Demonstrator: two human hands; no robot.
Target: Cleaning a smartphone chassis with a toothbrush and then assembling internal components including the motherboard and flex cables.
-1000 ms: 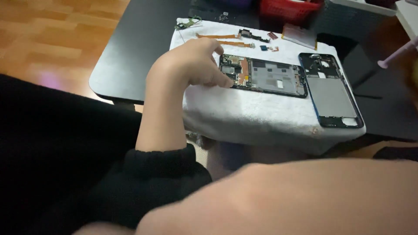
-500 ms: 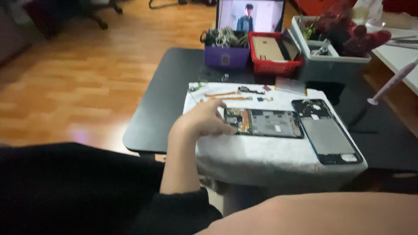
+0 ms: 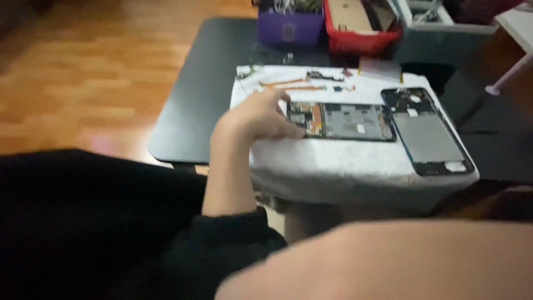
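On the white cloth (image 3: 355, 161), an opened phone (image 3: 341, 121) is lying with its circuit boards showing. At its nine o'clock end, the left hand (image 3: 255, 118) is resting, fingers loosely curled and touching the phone's edge, grasping nothing. At three o'clock, a second phone shell (image 3: 427, 130) is lying just beside. The right hand is sitting out of view.

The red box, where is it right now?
In the head view the red box sits at the top, at the far edge of the black table, between a purple box on its left and a grey bin on its right.
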